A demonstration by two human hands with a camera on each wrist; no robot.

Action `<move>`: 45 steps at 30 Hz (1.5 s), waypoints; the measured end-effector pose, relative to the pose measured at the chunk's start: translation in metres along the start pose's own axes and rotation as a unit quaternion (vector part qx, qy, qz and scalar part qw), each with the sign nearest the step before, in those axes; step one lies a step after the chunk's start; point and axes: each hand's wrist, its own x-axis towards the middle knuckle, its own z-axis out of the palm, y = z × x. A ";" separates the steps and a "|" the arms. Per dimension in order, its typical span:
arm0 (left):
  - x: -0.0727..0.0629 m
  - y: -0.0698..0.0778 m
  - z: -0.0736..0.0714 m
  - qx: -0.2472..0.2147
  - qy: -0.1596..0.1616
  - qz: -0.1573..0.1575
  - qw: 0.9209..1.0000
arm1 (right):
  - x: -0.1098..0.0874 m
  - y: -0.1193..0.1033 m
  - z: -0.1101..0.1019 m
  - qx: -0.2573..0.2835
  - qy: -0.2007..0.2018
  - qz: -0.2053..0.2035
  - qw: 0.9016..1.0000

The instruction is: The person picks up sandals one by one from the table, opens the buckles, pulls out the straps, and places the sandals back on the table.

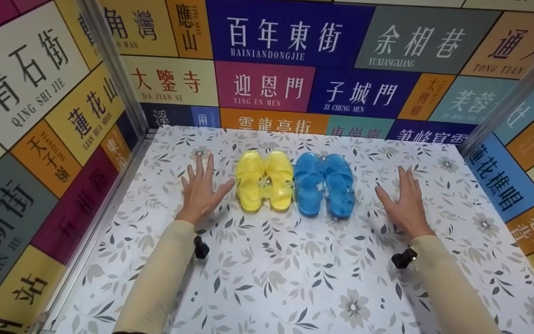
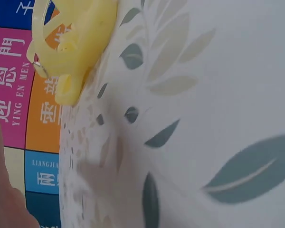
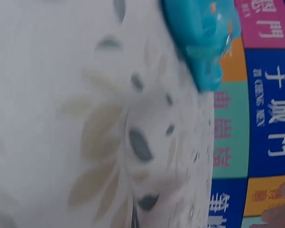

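Head view: pair of yellow jelly sandals [image 1: 254,181] sits side by side on the floral tabletop [image 1: 244,287], soles down, toward the far wall. Pair of blue jelly sandals [image 1: 313,185] is set just to their right, same lie; can't tell whether the inner edges touch. Left hand [image 1: 200,190] is left of the yellow pair, fingers straight and spread, thumb reaching toward the nearer sandal, nothing held. Right hand [image 1: 403,202] is off to the right of the blue pair, also unfolded and empty, with a wider gap. Wrist views catch only part of each hand; no grasp in either. Beige sleeves [image 1: 155,278], black wrist cameras [image 1: 200,248], wall panels with Chinese place names [image 1: 290,32] beyond.

Step, my read: no-contact stage, either just ahead of handling or just after; can't tell which. If handling is due, next move calls for both hands going inward, fingers curling round a sandal each.
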 end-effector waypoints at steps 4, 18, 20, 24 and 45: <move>-0.009 0.006 0.008 -0.047 -0.031 0.004 0.998 | -0.009 -0.022 0.013 0.046 0.008 0.001 0.999; -0.029 0.039 0.027 -0.241 -0.077 -0.002 0.968 | -0.042 -0.125 0.068 0.256 -0.046 -0.107 0.960; -0.030 0.044 0.029 -0.255 -0.072 -0.010 0.964 | -0.045 -0.136 0.076 0.275 -0.061 -0.117 0.952; -0.032 0.047 0.036 -0.267 -0.067 -0.011 0.961 | -0.052 -0.152 0.094 0.312 -0.091 -0.117 0.938; -0.037 0.047 0.053 -0.276 -0.007 0.020 0.961 | -0.056 -0.189 0.169 0.340 -0.235 -0.052 0.909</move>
